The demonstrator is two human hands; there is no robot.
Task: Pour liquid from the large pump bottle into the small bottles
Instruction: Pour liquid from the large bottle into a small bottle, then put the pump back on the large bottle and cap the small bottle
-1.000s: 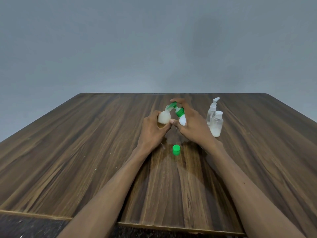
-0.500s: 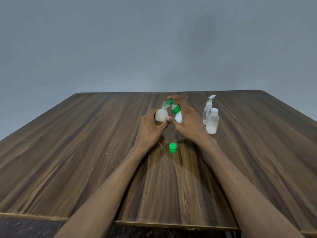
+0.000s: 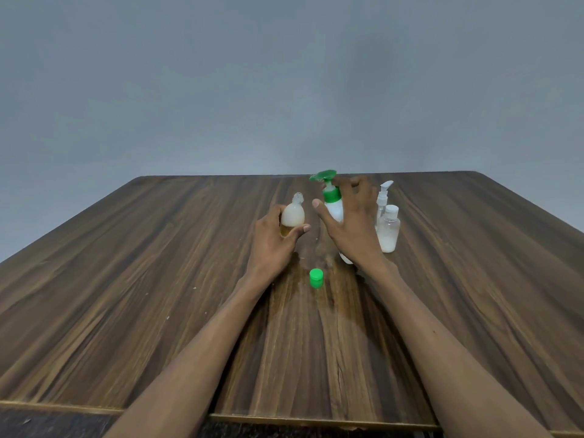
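One pump bottle (image 3: pixel 334 207), three small bottles, one green cap (image 3: pixel 316 277), two hands

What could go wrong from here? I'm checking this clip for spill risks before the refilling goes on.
1. The small bottle in the left hand is uncapped and nearly full; tilting or squeezing it could spill liquid onto the table.
2. The right hand looks spread rather than wrapped round the pump bottle, so it could tip.
3. The green cap lies loose between the forearms and could get knocked away.
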